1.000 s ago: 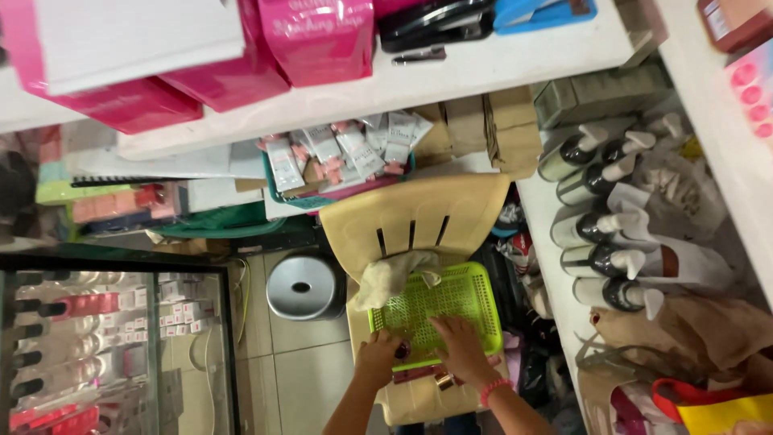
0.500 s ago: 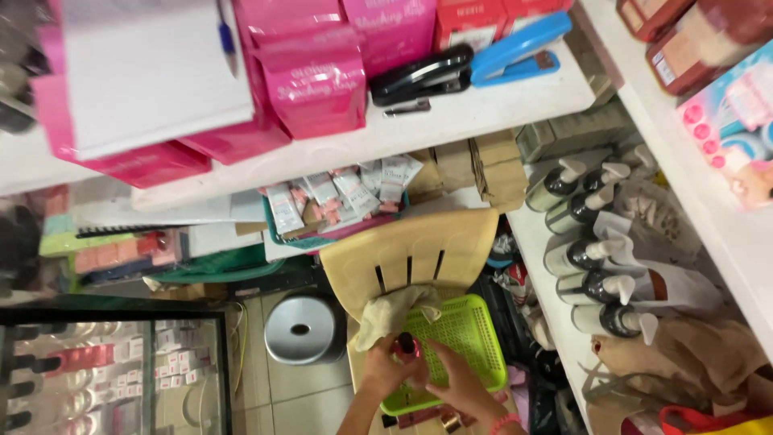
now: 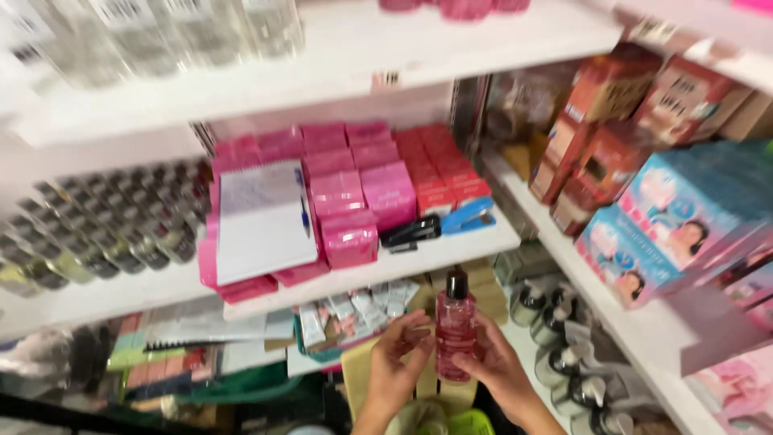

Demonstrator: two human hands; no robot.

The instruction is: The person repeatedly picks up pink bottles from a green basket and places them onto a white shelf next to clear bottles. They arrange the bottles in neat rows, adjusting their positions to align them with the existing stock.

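Shop shelves behind; pink bottle point(image 3: 455, 330) upright between both hands.

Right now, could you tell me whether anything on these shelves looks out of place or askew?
Mildly, yes. A white notepad with a blue pen lies tilted on top of the pink packets, and a black stapler and a blue stapler sit among the stock. The pink bottle between both hands looks upright and intact.

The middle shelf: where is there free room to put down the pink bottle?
The white shelf is bare along its front edge, ahead of the black stapler and blue stapler. Behind them, pink packets and red boxes crowd it. The notepad covers the left part.
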